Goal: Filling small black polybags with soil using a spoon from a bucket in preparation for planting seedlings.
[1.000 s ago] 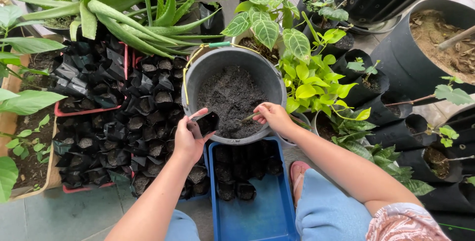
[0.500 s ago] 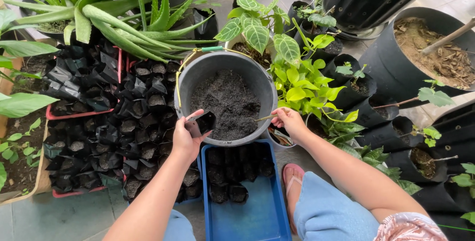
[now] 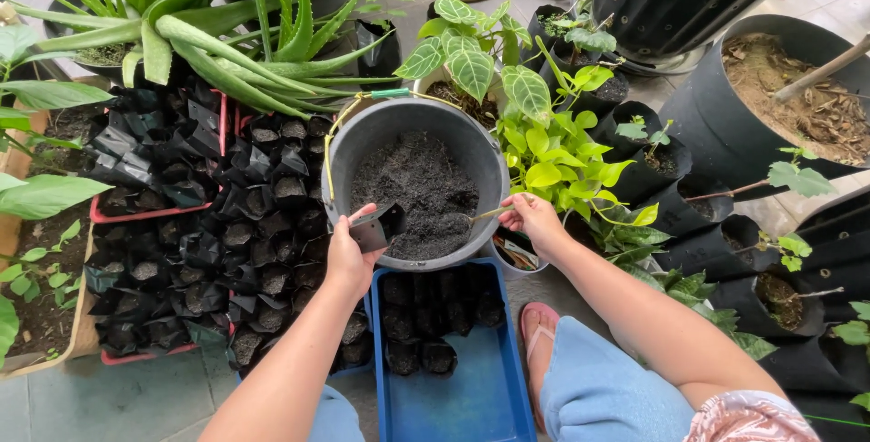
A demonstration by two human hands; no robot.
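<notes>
Left hand clamped on small black grow bag, held open at near rim of grey bucket w/ dark soil, right hand gripping thin tool handle w/ tip in soil, blue tray of filled bags just below bucket, leafy plants beside right hand

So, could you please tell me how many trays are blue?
2: one blue tray just below the bucket, partly filled with small black bags; another, only an edge showing, left of it. Others may be hidden.
</notes>
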